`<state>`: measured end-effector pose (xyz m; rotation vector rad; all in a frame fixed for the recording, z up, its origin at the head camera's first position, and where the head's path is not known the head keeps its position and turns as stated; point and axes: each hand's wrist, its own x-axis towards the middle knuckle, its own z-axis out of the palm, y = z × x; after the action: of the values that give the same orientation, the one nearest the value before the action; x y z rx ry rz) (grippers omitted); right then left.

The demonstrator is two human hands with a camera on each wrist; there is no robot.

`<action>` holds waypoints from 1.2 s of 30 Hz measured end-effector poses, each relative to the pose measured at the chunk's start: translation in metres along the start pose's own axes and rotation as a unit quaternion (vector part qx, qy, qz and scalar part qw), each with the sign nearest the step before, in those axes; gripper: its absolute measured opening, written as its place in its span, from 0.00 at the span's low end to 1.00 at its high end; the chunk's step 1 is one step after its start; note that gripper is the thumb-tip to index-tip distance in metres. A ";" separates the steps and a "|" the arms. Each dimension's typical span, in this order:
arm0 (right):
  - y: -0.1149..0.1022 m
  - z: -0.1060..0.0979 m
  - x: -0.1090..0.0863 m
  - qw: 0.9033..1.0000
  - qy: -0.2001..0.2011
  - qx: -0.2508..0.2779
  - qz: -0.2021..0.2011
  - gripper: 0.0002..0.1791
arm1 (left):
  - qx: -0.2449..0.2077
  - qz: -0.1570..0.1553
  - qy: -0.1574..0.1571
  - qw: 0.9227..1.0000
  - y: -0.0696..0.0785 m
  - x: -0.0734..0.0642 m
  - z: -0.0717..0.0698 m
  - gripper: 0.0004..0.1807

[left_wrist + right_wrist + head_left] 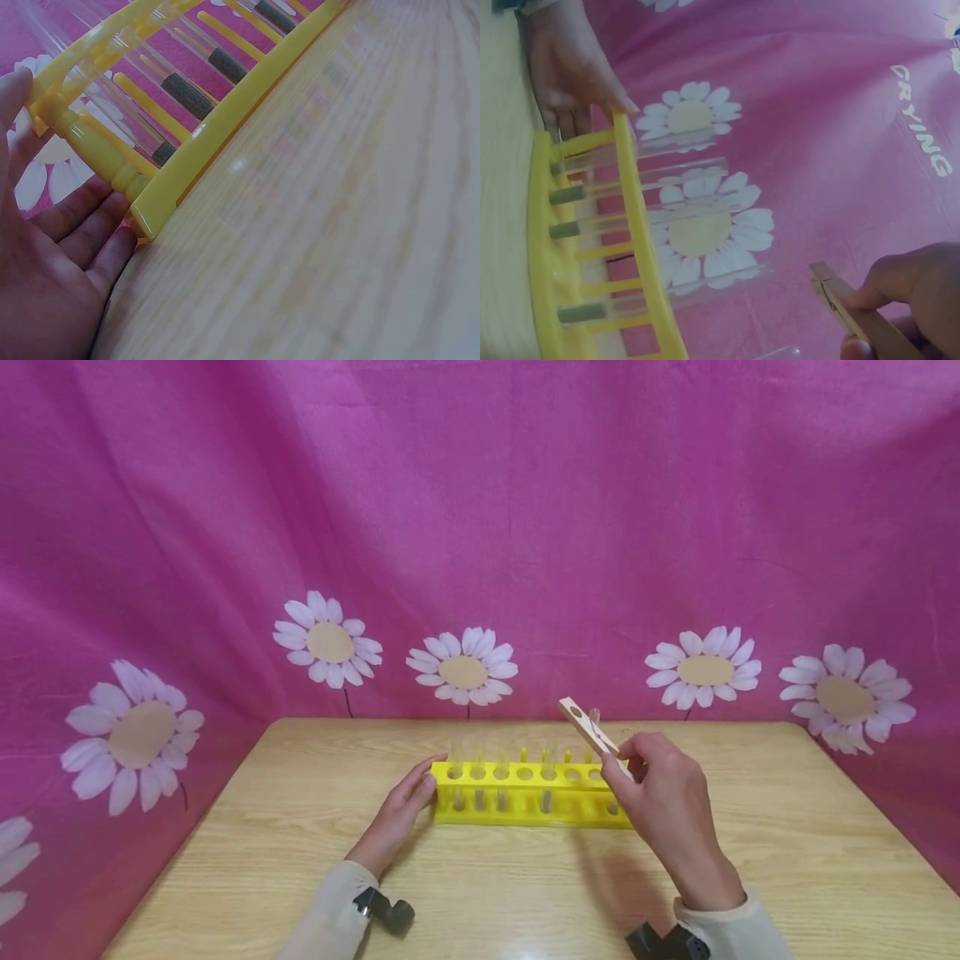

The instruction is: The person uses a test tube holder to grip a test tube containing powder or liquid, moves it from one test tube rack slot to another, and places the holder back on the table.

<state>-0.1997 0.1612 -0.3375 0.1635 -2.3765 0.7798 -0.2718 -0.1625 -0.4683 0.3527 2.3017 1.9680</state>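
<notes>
A yellow test tube rack (pixel 525 818) stands upright on the table, with several clear tubes in its holes. Dark grey material lies in the bottoms of tubes, such as this test tube (pixel 187 96). My left hand (pixel 401 817) holds the rack's left end, thumb at the top rail and other fingers by the end post and base. Above the rack's right end, my right hand (pixel 667 797) grips a wooden test tube holder (pixel 588 727), its tip pointing up and left. A clear tube end (pixel 595 717) shows beside the holder; whether they touch, I cannot tell in the head view.
The rack stands on a light wood-grain table (pixel 487 893). Behind it and along both sides hangs a pink cloth (pixel 525 527) with large white daisies. Yellow pegs (pixel 567 755) rise along the rack's back. Black straps with small devices are on both wrists.
</notes>
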 end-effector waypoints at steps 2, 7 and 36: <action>-0.001 0.003 -0.001 1.000 -0.006 0.002 0.000 0.06 | -0.002 0.002 0.000 1.000 0.000 0.000 -0.001 0.26; -0.002 0.008 -0.002 1.000 -0.004 0.006 -0.015 0.07 | -0.002 0.002 -0.003 1.000 0.001 0.000 -0.001 0.25; -0.005 0.019 -0.009 0.998 -0.049 0.007 -0.026 0.07 | 0.004 -0.005 0.004 1.000 -0.001 0.002 0.000 0.31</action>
<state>-0.2017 0.1458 -0.3526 0.2736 -2.4493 0.7799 -0.2735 -0.1621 -0.4695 0.3351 2.3129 1.9592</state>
